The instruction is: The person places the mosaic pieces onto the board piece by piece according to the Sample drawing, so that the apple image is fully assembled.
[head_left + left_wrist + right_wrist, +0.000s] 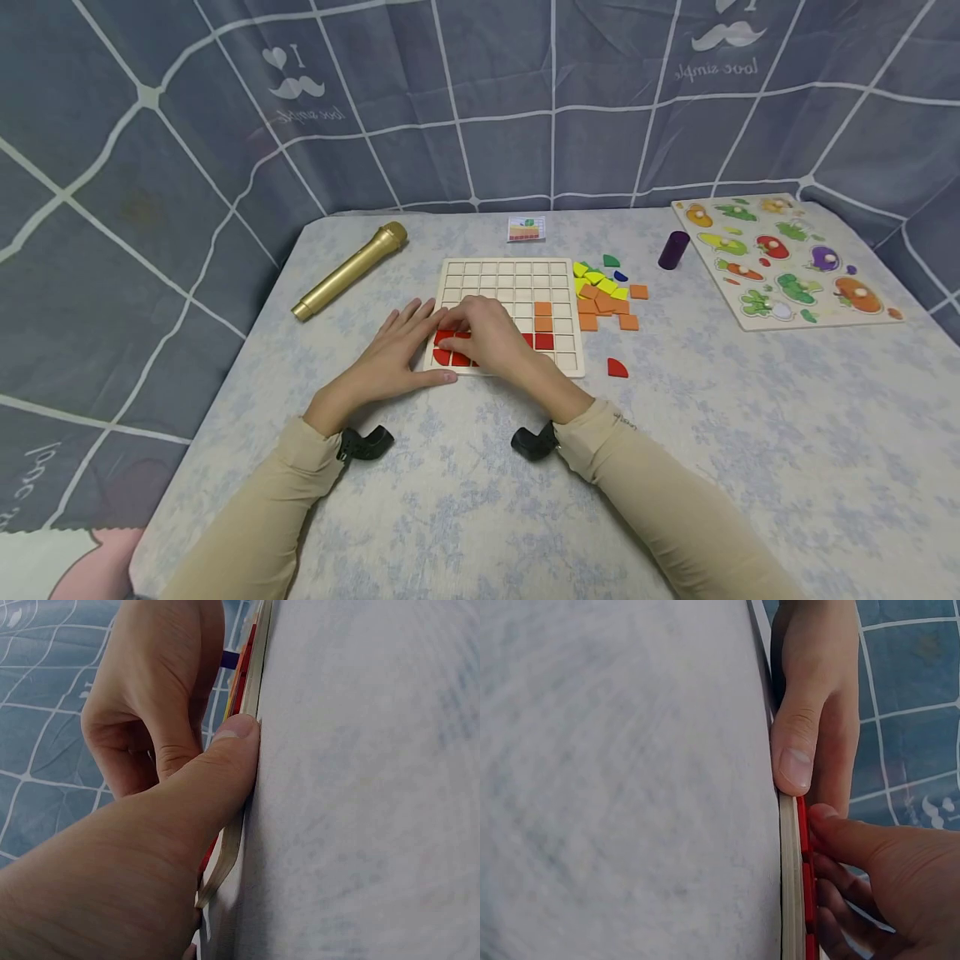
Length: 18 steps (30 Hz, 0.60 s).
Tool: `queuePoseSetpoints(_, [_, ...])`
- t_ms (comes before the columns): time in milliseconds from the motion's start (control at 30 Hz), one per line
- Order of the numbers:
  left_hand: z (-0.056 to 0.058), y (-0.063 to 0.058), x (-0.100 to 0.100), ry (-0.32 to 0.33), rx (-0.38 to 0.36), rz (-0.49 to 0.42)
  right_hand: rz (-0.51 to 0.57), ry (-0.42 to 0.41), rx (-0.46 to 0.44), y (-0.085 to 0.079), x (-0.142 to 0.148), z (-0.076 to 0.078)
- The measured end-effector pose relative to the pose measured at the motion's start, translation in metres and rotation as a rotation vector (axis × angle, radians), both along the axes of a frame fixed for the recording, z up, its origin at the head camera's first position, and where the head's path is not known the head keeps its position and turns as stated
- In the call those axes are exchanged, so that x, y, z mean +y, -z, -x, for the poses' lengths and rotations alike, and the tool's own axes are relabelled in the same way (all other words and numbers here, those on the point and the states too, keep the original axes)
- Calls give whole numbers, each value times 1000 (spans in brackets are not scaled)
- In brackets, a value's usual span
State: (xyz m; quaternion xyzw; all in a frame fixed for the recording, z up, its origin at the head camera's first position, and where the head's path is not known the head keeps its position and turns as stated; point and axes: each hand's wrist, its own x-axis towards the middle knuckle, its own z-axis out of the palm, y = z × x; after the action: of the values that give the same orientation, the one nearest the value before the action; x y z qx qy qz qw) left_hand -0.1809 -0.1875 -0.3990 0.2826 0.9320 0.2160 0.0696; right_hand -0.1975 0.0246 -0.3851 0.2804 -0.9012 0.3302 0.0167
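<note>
My left hand (390, 358) lies with fingers spread at the left edge of a square wooden grid board (504, 283), its thumb along the near left corner. Bent over the board's left part, my right hand (491, 337) has thumb and fingertips at a red tile (443, 337) in the second row from the front. The hand hides the middle of the red rows. In the right wrist view, thumb and curled fingers sit close against red tiles (809, 892). Two orange tiles (543, 317) stand in the right part of the grid.
Loose orange tiles (603, 303), yellow tiles (607, 287) and a red quarter-round (617, 367) lie right of the board. Behind stands a small pattern card (527, 228). A gold microphone (351, 271), a purple cylinder (673, 250) and a vegetable puzzle board (787, 287) lie farther out.
</note>
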Motion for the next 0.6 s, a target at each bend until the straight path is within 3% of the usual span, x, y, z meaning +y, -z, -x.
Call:
queuePoseSetpoints(367, [0, 1, 0, 3, 12, 1, -17, -7, 19, -3, 3, -4])
queuePoseSetpoints(600, [-1, 0, -1, -1, 19, 4, -33, 17, 23, -10, 24, -10])
